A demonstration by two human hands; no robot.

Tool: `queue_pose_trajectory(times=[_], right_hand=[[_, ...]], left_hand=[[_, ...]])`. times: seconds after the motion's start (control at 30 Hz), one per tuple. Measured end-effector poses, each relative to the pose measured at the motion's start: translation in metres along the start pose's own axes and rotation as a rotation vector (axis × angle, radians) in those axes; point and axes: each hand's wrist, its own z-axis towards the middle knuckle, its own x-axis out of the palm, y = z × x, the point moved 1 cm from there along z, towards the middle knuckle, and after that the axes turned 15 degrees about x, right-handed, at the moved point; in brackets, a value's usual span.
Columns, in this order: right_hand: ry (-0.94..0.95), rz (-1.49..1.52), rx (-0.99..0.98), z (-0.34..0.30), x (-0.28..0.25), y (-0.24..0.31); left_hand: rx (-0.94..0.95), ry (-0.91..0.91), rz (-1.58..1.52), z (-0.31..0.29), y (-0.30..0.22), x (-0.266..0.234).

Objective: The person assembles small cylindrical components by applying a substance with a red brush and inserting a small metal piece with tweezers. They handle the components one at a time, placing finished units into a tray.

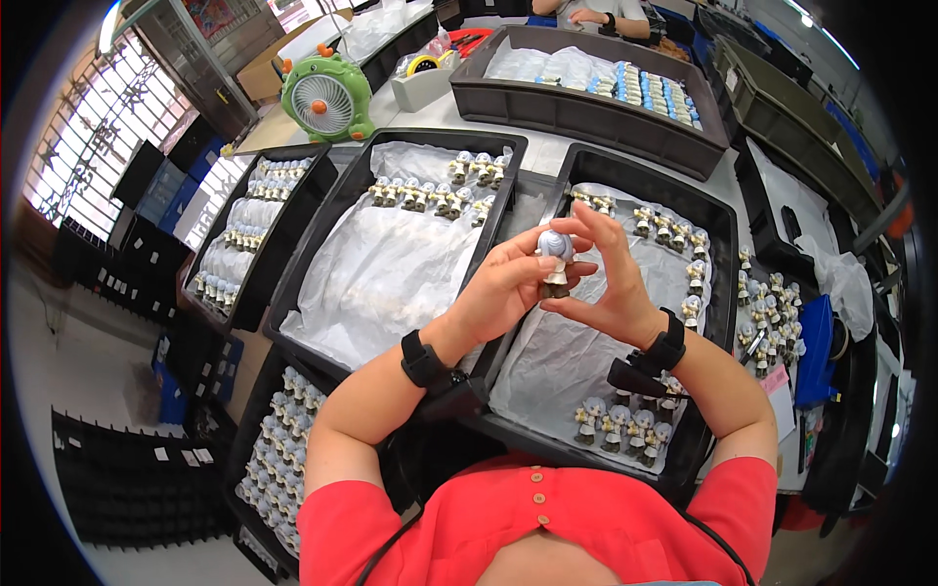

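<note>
A small figurine with pale blue hair, a white outfit and a dark base stands roughly upright between my hands, above the gap between two lined trays. My left hand grips it from the side, thumb across its front. Around it curves my right hand, fingers at the head and thumb by the base. Beneath the right hand lies a black tray lined with white sheet, with similar figurines along its near, far and right sides. The left black tray holds more figurines at its far end.
A narrower tray of figurines stands at far left, another at lower left. Loose figurines crowd the right side by a blue bin. Behind are a green fan, a tape dispenser, a large tray and another person.
</note>
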Motion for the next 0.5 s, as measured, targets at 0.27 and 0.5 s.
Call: queue_pose_trajectory(times=[0.27,0.5], right_hand=[[0.140,0.190,0.169,0.000,0.000,-0.012],[-0.071,-0.096,-0.021,0.002,-0.004,-0.011]], left_hand=[[-0.027,0.008,-0.072,0.003,0.003,-0.006],[0.053,-0.078,-0.036,0.001,0.001,-0.010]])
